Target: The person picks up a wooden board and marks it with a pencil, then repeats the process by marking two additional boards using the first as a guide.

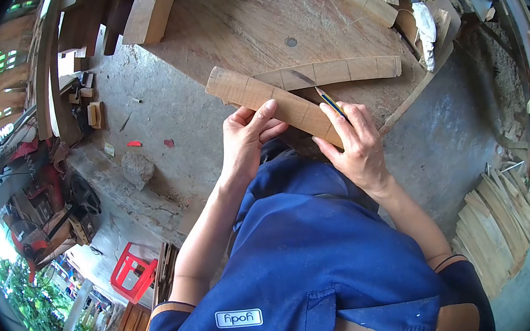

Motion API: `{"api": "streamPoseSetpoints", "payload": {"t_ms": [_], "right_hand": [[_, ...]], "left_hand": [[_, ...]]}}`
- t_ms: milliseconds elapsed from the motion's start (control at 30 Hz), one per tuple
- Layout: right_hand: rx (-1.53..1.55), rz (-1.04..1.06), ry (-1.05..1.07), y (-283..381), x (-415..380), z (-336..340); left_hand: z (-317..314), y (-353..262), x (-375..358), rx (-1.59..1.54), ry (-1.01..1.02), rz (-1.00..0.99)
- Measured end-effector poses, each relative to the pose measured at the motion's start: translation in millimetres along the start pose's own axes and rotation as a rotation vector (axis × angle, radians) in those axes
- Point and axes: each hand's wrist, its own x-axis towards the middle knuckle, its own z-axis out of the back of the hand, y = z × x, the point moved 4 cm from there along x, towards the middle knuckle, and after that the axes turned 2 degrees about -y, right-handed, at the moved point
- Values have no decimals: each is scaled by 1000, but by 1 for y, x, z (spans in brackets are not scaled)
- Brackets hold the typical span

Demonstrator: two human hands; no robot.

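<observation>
Held piece: one long, light-brown wooden bar with cross lines (pixel 298 112), being held slantwise between the hands; its long axis is running from a far end, beyond and left of the left hand (pixel 248 134), to a near end at the right hand (pixel 357 142).

Left hand: the bar is being grasped about mid-length, the thumb being laid over its near edge, the fingers being partly hidden beneath.

Right hand: the bar's near end is being gripped, while a slim, dark-blue, yellow-striped pencil (pixel 330 101) is being carried between the fingers, its point being directed away from the wearer.

Second piece: one slightly curved, tan wooden slat with cross lines (pixel 359 70), being supported just beyond the hands on a broad, brown wooden tabletop (pixel 231 38); its long axis is running crosswise, left to right. Its left end is being overlapped by the bar; whether the two are touching cannot be told. The slat is lying nearer the right hand, the pencil's point being held at or just beside its near edge.
</observation>
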Motion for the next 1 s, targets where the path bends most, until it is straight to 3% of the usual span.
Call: {"api": "streamPoseSetpoints", "payload": {"t_ms": [1000], "right_hand": [[3,-20,0,6,-6,-3]], "left_hand": [[1,1,1,75,10,-34]]}}
